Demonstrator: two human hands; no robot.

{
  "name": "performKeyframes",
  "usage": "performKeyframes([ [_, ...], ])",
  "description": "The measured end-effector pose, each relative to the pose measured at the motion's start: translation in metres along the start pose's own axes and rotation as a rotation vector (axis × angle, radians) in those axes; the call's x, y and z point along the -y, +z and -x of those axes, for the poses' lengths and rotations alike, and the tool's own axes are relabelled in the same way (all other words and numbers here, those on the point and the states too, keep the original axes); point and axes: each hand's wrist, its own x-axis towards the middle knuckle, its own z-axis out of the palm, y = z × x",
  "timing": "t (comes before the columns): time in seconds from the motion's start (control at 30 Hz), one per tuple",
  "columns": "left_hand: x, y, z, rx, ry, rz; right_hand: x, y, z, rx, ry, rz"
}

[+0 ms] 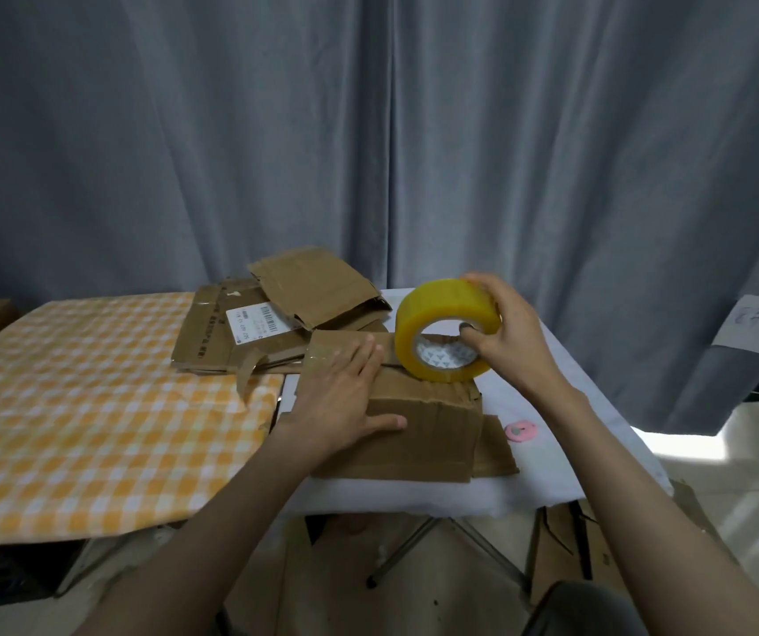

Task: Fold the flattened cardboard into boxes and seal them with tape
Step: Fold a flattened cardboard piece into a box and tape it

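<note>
A folded brown cardboard box stands on the white table in front of me. My left hand lies flat across its top left, fingers straight, thumb on the near side. My right hand grips a large yellow roll of tape, thumb inside the core, and holds it on edge against the top of the box. Behind the box lies a pile of flattened cardboard, one piece with a white shipping label.
An orange-and-white checked cloth covers the table on the left. A small pink object lies on the white table right of the box. Grey curtains hang behind. More cardboard leans under the table at the right.
</note>
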Motion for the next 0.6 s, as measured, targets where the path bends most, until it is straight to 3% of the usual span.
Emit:
performKeyframes([
  [0.1,0.007,0.007,0.002,-0.029,0.028,-0.001,-0.014,0.003,0.012,-0.009,0.149,-0.179],
  [0.17,0.007,0.009,0.001,-0.028,0.031,-0.010,-0.016,0.001,0.010,-0.003,0.143,-0.180],
  [0.23,0.007,0.009,0.001,-0.021,0.028,-0.021,-0.013,-0.006,0.004,-0.008,0.088,-0.135],
  [0.37,0.012,0.012,0.006,-0.027,-0.004,-0.004,-0.026,-0.041,-0.001,-0.188,-0.024,0.101],
  [0.43,0.012,0.014,0.003,-0.042,0.004,0.000,-0.046,-0.057,0.008,-0.161,-0.055,0.256],
  [0.6,0.010,0.014,-0.001,-0.054,0.018,-0.011,-0.082,-0.045,0.035,-0.121,0.070,0.236],
])
